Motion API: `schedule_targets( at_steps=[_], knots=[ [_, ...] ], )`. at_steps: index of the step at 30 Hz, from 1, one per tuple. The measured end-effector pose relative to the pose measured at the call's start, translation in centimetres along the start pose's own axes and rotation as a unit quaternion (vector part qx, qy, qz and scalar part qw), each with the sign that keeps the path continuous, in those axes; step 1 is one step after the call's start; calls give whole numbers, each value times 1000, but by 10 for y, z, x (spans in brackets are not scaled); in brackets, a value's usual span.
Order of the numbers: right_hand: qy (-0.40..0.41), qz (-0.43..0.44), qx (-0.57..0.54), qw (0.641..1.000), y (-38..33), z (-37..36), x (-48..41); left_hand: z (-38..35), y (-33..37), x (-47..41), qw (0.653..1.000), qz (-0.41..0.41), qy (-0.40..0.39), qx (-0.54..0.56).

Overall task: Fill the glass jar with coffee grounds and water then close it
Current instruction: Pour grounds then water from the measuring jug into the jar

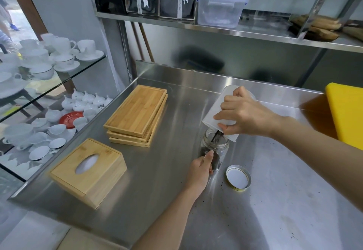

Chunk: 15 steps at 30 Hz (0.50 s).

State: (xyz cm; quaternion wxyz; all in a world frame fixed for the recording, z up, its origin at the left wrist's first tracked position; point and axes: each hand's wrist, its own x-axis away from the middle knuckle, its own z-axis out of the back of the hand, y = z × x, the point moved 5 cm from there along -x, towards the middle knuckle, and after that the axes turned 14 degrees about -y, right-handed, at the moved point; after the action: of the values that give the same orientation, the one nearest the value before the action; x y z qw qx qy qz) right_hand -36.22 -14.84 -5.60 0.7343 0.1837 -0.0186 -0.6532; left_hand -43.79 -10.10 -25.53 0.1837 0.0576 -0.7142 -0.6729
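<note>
Pouring coffee grounds (215, 139) from a tipped white plastic container (220, 110) into the glass jar (215, 148) on the steel counter (176, 181).

Surroundings: a stack of bamboo trays (137, 115) lies left of the jar, a bamboo tissue box (88, 171) nearer the counter's front left edge, a yellow board (347, 116) at far right; none of them crowd the jar. The jar's metal lid (238, 177) lies upturned on the counter just beside the jar, to its right, with loose dark specks scattered nearby. My left hand (201, 168) wraps the jar's lower left side, thumb against the glass, fingers closed round it. My right hand (243, 114) grips the container from above, fingers curled over its wall, its mouth directly over the jar's opening. Dark grounds already fill the jar's lower part.
</note>
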Motion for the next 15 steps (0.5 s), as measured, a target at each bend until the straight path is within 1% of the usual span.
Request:
schedule_targets(
  at_steps=[15],
  knots=[
    [5,15,-3,1000,0,4,2,0,-2,-1,1000,2,4,-5]
  ],
)
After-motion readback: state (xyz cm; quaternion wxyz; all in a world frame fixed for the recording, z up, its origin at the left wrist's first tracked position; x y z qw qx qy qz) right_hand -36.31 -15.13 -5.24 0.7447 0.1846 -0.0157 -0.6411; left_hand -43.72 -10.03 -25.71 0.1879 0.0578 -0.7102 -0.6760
